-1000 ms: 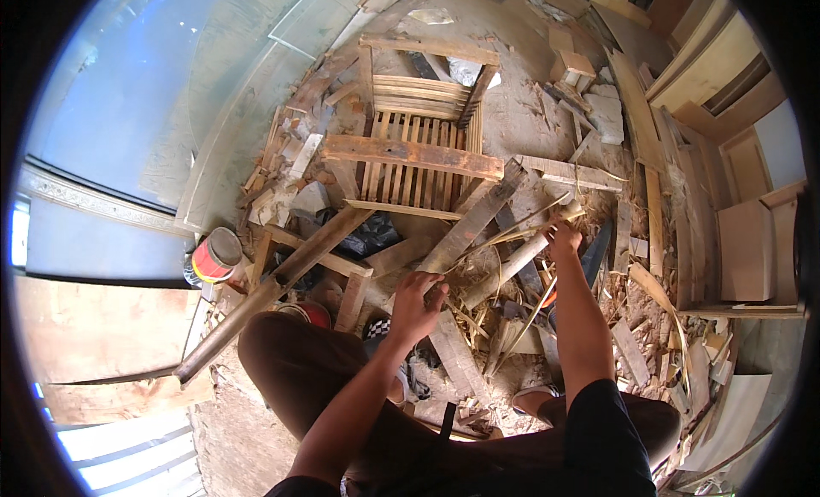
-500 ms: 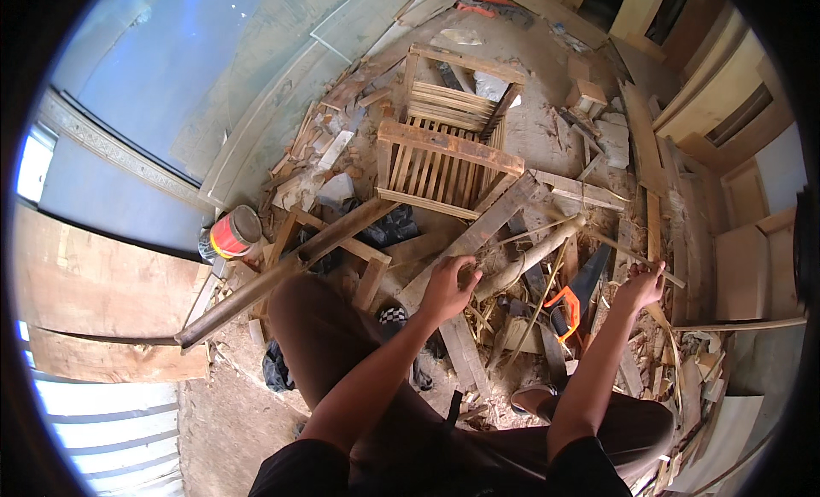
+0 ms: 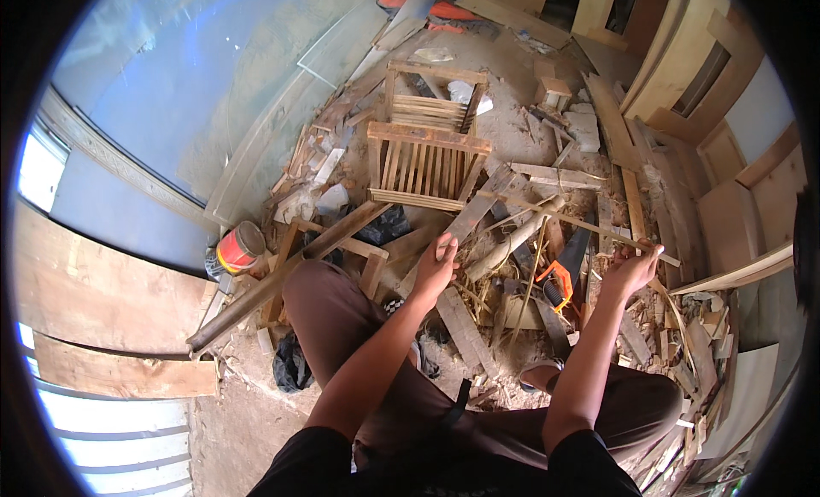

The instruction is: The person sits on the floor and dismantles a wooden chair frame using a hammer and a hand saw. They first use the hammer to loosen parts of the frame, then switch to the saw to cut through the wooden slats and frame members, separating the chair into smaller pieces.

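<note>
My right hand (image 3: 632, 269) is closed around a thin wooden strip (image 3: 564, 217). The strip slants up and left from my fingers across a round pole (image 3: 517, 239), and a short end sticks out to the right of my fist. My left hand (image 3: 436, 268) is raised above my knee, fingers loosely curled, thumb apart, with nothing visible in it. Between my hands, a handsaw (image 3: 565, 275) with an orange handle and dark blade lies among offcuts. Beyond my left hand, a rough wooden plank (image 3: 472, 213) slants away toward a slatted wooden chair frame (image 3: 427, 162).
A grooved wooden beam (image 3: 282, 285) lies across the left, near a red paint bucket (image 3: 242, 246). Black plastic bags (image 3: 382, 225) sit behind it. Scrap wood and shavings cover the floor around my feet. Wooden panels (image 3: 726, 190) lean along the right.
The strip in my right hand now reaches much farther up and left, over the pole. My left hand has shifted slightly left and up. The whole view has tilted a little.
</note>
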Available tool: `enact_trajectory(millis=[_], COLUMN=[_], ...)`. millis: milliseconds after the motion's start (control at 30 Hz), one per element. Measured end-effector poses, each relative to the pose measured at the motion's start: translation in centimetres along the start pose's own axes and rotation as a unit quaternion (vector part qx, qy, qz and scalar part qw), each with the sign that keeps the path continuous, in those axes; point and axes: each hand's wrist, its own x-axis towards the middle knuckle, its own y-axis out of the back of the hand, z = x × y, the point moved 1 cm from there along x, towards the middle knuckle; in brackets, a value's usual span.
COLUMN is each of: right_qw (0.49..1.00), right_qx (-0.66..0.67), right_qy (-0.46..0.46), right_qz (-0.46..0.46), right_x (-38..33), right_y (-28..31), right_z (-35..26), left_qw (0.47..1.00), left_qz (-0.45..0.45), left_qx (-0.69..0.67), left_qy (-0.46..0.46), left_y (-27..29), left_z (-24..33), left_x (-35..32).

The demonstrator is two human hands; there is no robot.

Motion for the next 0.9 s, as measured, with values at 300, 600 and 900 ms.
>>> enact_trajectory(millis=[300,600,900], right_qw=[0.993,0.990,0.890], right_qx=[0.055,0.078,-0.331], right_qy=[-0.096,-0.115,0.055], right_qz=[-0.032,-0.041,-0.308], right_x=[-1.3,0.2,-1.2], right_y=[-0.9,-0.2,-2.0], right_z=[-3.3,-1.7,-1.4], left_qw=[0.983,0.890,0.879], left_qz=[0.008,0.053,0.134], left_qx=[-0.162,-0.421,-0.408], left_qy=[-0.091,-0.168,-0.207], left_y=[-0.1,4.2,7.2], left_z=[2.1,3.6,5.5], left_x=[-1.4,0.3,-0.5])
